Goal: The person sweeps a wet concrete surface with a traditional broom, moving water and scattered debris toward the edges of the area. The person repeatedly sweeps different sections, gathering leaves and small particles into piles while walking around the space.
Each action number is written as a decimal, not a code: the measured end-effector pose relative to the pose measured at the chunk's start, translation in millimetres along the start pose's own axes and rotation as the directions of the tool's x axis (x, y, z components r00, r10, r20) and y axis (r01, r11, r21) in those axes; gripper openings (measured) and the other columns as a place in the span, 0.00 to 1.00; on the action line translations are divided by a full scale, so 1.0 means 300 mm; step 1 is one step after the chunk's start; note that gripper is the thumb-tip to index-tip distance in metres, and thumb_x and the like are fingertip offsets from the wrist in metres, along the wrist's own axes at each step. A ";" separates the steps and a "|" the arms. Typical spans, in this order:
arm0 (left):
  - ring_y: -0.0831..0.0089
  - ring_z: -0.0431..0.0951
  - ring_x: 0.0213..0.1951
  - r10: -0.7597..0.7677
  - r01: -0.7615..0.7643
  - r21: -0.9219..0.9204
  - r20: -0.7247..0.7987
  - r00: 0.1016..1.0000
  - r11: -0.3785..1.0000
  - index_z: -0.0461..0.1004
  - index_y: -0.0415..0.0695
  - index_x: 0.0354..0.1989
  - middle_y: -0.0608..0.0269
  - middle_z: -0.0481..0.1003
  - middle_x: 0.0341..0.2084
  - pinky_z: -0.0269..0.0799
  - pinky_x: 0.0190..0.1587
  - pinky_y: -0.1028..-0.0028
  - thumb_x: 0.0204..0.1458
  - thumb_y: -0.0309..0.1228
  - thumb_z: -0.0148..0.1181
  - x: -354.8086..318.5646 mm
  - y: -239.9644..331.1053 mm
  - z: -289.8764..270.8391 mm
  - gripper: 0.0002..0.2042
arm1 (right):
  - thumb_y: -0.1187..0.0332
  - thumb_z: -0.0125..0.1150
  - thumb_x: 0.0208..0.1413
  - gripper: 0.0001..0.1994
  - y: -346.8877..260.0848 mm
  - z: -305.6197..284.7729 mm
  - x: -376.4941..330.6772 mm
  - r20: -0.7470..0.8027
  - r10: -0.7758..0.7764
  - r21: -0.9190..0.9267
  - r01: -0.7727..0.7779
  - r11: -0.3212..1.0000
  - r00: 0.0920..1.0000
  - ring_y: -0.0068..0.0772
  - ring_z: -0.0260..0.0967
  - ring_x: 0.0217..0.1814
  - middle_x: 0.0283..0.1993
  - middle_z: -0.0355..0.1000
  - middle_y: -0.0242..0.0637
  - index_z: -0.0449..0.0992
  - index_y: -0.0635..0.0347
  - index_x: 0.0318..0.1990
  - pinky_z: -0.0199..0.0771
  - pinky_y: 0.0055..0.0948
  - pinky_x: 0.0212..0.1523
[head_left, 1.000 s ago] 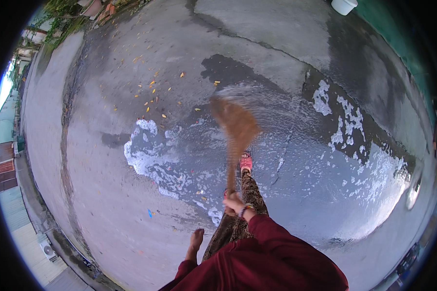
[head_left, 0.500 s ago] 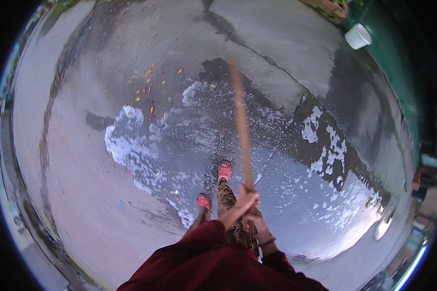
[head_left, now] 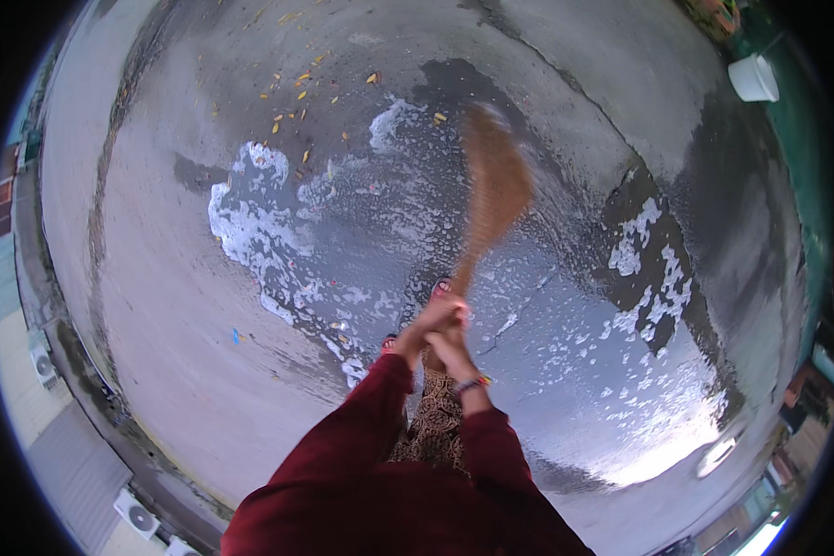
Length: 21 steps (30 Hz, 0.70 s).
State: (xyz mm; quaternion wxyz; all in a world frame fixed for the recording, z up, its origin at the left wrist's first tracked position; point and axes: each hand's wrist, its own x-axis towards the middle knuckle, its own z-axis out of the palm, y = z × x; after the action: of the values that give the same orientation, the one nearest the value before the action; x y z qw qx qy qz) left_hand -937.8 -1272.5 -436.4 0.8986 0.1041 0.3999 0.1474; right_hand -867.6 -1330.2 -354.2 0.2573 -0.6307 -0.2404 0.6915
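Observation:
Both my hands are wrapped around the handle of a brown broom (head_left: 497,185), held out in front of my body. My left hand (head_left: 432,321) grips farther along the shaft, toward the head. Just behind it is my right hand (head_left: 451,352), with a bracelet at the wrist, closed on the same shaft. Toward the far end the broom widens into a fan shape smeared by motion. Below it spreads a wet patch of concrete with white suds (head_left: 243,222). Whether the bristles touch the ground cannot be told.
Red sandals (head_left: 443,286) are on my feet, partly hidden by my arms. A white bucket (head_left: 753,78) stands at the far right by a green wall (head_left: 786,139). Yellow leaves (head_left: 303,94) lie scattered ahead. A small blue scrap (head_left: 235,336) lies at left. Cracks cross the concrete.
The broom's fan-shaped head has come into sight, where mostly a blurred shaft showed before. My hands have moved forward and slightly left. The bucket now appears farther right as the view shifted.

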 end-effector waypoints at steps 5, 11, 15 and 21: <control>0.67 0.72 0.16 0.215 -0.165 0.138 -0.645 0.734 0.977 0.66 0.38 0.19 0.61 0.66 0.13 0.70 0.19 0.68 0.44 0.29 0.51 -0.152 0.445 0.073 0.08 | 0.72 0.54 0.41 0.09 -0.420 -0.004 0.144 0.403 0.227 0.211 -0.331 0.920 0.887 0.27 0.64 0.15 0.17 0.64 0.34 0.68 0.66 0.31 0.65 0.26 0.16; 0.71 0.71 0.15 0.526 -0.186 0.579 -0.499 0.689 0.794 0.47 0.41 0.39 0.60 0.67 0.18 0.69 0.15 0.70 0.46 0.24 0.55 -0.167 0.161 0.138 0.20 | 0.70 0.52 0.46 0.06 -0.354 -0.017 -0.201 0.262 0.277 0.478 -0.374 0.795 0.924 0.27 0.59 0.08 0.13 0.60 0.34 0.67 0.61 0.32 0.58 0.25 0.07; 0.76 0.70 0.16 0.046 0.052 0.366 -0.254 0.966 0.929 0.58 0.40 0.41 0.65 0.68 0.16 0.66 0.17 0.73 0.43 0.29 0.58 -0.136 0.135 0.524 0.18 | 0.71 0.53 0.48 0.05 -0.370 -0.102 -0.386 -0.041 0.355 0.720 -0.219 0.658 0.934 0.24 0.59 0.15 0.18 0.60 0.29 0.64 0.58 0.25 0.60 0.23 0.14; 0.74 0.69 0.15 -0.092 -0.005 0.545 0.152 0.984 0.838 0.69 0.41 0.19 0.66 0.69 0.12 0.65 0.18 0.69 0.39 0.34 0.57 0.215 0.306 0.672 0.09 | 0.70 0.55 0.50 0.07 -0.483 -0.347 -0.190 -0.330 0.323 0.790 0.072 0.609 0.887 0.20 0.59 0.17 0.18 0.60 0.27 0.65 0.56 0.24 0.62 0.20 0.17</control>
State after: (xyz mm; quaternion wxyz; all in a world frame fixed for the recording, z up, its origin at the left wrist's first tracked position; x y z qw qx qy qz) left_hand -762.1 -1178.2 -320.0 0.8664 0.3576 0.3484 -0.0020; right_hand -752.3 -1258.0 -225.4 0.5031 -0.6090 0.1969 0.5807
